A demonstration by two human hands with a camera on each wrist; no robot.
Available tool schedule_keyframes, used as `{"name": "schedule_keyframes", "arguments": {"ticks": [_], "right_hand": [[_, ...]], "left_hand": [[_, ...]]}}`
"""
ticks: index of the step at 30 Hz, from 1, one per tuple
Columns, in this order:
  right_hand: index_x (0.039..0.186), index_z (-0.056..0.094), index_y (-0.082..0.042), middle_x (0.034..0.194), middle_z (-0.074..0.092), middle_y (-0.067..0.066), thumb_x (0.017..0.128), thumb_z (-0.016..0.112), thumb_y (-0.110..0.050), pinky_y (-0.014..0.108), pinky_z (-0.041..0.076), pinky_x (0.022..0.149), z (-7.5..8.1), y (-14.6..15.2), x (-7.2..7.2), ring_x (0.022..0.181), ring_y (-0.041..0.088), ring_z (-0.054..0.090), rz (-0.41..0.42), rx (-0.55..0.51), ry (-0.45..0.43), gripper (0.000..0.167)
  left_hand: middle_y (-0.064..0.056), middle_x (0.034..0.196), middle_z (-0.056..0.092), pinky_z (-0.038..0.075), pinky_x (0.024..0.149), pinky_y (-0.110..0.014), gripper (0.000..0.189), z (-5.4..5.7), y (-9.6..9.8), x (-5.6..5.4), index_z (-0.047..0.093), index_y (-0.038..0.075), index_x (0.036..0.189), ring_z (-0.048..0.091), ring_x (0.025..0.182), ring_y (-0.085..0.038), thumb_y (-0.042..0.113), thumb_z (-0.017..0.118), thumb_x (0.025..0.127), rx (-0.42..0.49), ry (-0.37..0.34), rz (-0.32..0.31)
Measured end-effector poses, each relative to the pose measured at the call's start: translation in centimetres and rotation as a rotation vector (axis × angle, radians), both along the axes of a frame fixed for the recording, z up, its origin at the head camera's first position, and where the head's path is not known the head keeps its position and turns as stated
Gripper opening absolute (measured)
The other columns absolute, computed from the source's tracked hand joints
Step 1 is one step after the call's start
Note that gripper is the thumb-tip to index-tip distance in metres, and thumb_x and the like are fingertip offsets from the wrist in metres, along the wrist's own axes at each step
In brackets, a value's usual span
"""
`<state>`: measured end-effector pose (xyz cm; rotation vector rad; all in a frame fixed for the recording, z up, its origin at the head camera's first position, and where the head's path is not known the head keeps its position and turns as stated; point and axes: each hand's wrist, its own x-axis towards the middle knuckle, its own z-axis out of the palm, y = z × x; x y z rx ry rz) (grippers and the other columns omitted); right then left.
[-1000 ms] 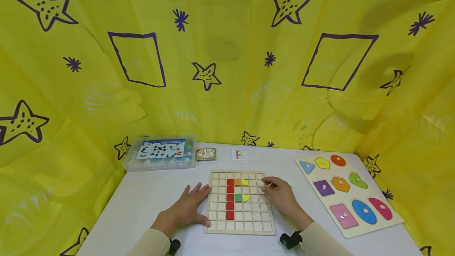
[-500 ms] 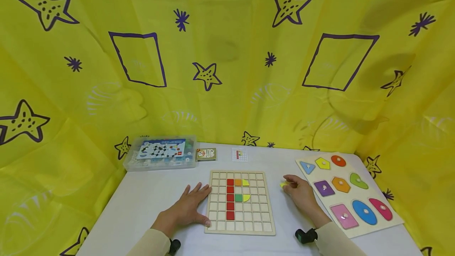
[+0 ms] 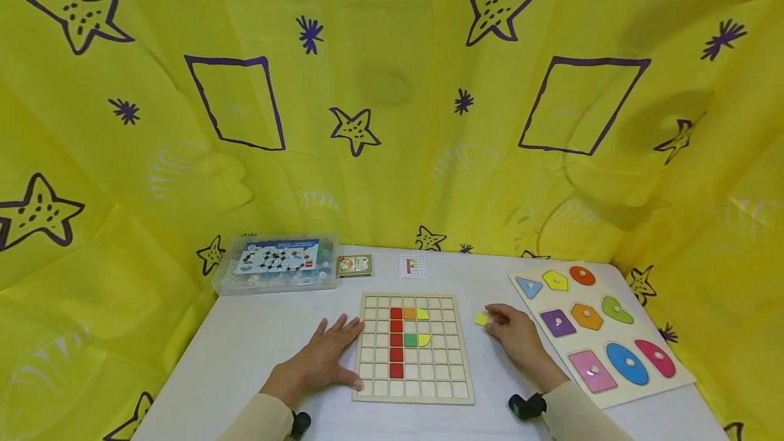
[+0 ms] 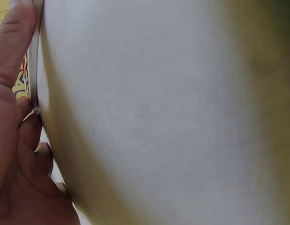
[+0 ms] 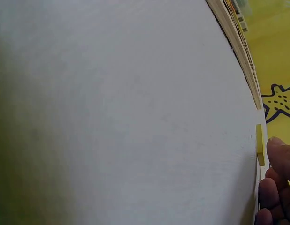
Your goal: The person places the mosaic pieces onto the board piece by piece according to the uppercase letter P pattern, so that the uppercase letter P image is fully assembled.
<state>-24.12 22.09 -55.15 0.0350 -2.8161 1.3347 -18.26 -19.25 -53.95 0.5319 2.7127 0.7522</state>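
Observation:
A wooden grid board point(image 3: 375, 389) lies in front of me in the head view. Several red squares point(image 3: 397, 354) run down one column, with an orange square point(image 3: 410, 314), a green square point(image 3: 411, 340) and two yellow curved-edge tiles point(image 3: 424, 340) beside them. My left hand point(image 3: 321, 356) rests spread at the board's left edge, thumb on its lower corner. To the right of the board, my right hand point(image 3: 519, 335) pinches a yellow tile point(image 3: 481, 319) at its edge, low over the white table. The right wrist view shows the tile point(image 5: 260, 145) edge-on by the thumb.
A card with a grid pattern point(image 3: 413, 266) lies behind the board. At the back left are a clear plastic case point(image 3: 275, 284) and a small card box point(image 3: 354, 266). A knobbed shape puzzle point(image 3: 612, 397) lies at the right. Yellow curtain point(image 3: 392, 182) encloses the table.
My right hand has moved right, from the board's right edge onto the table. A yellow tile has come into view at its fingertips and now shows more fully. My left hand has stayed put.

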Motion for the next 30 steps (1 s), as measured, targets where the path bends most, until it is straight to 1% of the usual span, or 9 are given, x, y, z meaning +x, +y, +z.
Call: {"name": "schedule_keyframes", "arguments": {"ticks": [2,7,11,16,20,25,30], "right_hand": [[0.128,0.072,0.002,0.116,0.073,0.015,0.091,0.077,-0.003,0.027,0.051,0.083,-0.07,0.05,-0.05,0.101,0.023,0.061,0.014,-0.007,-0.006,0.038],[0.130,0.071,0.001,0.126,0.071,0.018,0.091,0.077,-0.004,0.039,0.053,0.094,-0.23,-0.09,-0.01,0.110,0.029,0.063,0.026,0.026,-0.020,0.040],[0.129,0.071,0.001,0.126,0.071,0.020,0.091,0.077,-0.003,0.045,0.053,0.097,-0.32,-0.21,-0.08,0.113,0.032,0.064,0.027,0.049,-0.013,0.038],[0.127,0.072,0.002,0.125,0.069,0.020,0.092,0.075,-0.004,0.050,0.053,0.099,-0.21,-0.38,-0.09,0.114,0.034,0.064,0.022,0.070,-0.027,0.036],[0.123,0.073,0.002,0.121,0.069,0.019,0.093,0.075,-0.004,0.050,0.053,0.096,-0.07,-0.49,-0.10,0.109,0.032,0.063,0.020,0.092,-0.031,0.031],[0.119,0.074,0.002,0.114,0.069,0.017,0.093,0.075,-0.003,0.045,0.053,0.090,-0.03,-0.53,-0.20,0.102,0.028,0.062,0.027,0.119,-0.023,0.026],[0.119,0.074,0.002,0.113,0.069,0.016,0.095,0.074,-0.005,0.040,0.052,0.087,-0.32,-0.49,-0.43,0.099,0.026,0.060,0.025,0.113,-0.017,0.025]], "left_hand": [[-0.012,0.170,0.037,0.006,0.131,-0.066,0.118,0.00,-0.04,-0.01,0.039,0.008,0.163,0.020,0.162,-0.040,0.055,0.092,0.068,-0.001,0.002,0.001],[-0.012,0.171,0.037,0.006,0.131,-0.066,0.118,0.02,-0.06,0.05,0.039,0.008,0.163,0.020,0.162,-0.041,0.054,0.093,0.068,0.006,-0.005,-0.001],[-0.011,0.171,0.037,0.005,0.131,-0.066,0.118,0.08,-0.06,0.03,0.039,0.009,0.163,0.020,0.162,-0.040,0.054,0.093,0.069,0.006,-0.003,0.002],[-0.012,0.171,0.037,0.005,0.131,-0.066,0.117,0.37,-0.03,0.08,0.039,0.007,0.163,0.020,0.162,-0.041,0.053,0.093,0.069,0.014,-0.002,-0.003],[-0.012,0.170,0.037,0.006,0.131,-0.067,0.117,0.47,-0.01,0.19,0.039,0.007,0.163,0.020,0.162,-0.042,0.053,0.093,0.070,0.014,0.000,-0.005],[-0.014,0.170,0.037,0.007,0.130,-0.068,0.117,0.66,0.04,0.31,0.039,0.006,0.163,0.021,0.162,-0.043,0.052,0.093,0.069,0.011,0.004,-0.008],[-0.015,0.170,0.037,0.007,0.130,-0.068,0.117,0.70,0.07,0.31,0.039,0.005,0.162,0.021,0.161,-0.043,0.051,0.093,0.070,0.017,0.007,-0.013]]}}
